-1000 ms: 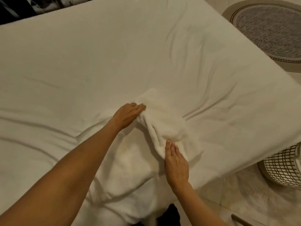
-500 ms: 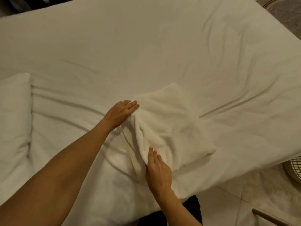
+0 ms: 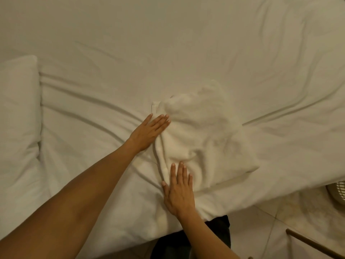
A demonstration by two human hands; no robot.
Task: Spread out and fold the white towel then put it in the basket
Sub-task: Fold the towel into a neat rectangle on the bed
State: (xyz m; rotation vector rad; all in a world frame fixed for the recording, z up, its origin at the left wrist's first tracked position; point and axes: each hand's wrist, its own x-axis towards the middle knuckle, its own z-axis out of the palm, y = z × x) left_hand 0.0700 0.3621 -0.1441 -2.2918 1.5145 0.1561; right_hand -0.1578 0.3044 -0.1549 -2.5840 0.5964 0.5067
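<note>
The white towel (image 3: 203, 139) lies rumpled and partly folded on the white bed (image 3: 168, 43), near the bed's front edge. My left hand (image 3: 149, 131) rests flat at the towel's left edge, fingers straight and close together, holding nothing. Flat on the towel's near left corner lies my right hand (image 3: 179, 191), fingers extended and slightly spread. The basket (image 3: 337, 191) shows only as a slice of white lattice at the right edge, on the floor beside the bed.
A white pillow (image 3: 17, 113) lies at the left of the bed. Pale tiled floor (image 3: 270, 230) shows at the lower right, with a wooden stick (image 3: 313, 245) lying on it. My dark clothing (image 3: 205, 238) is against the bed's front edge.
Both hands have gone from pinching the towel's folds to lying flat on it. The view has swung left, so the pillow has come in and the basket has slid to the right edge.
</note>
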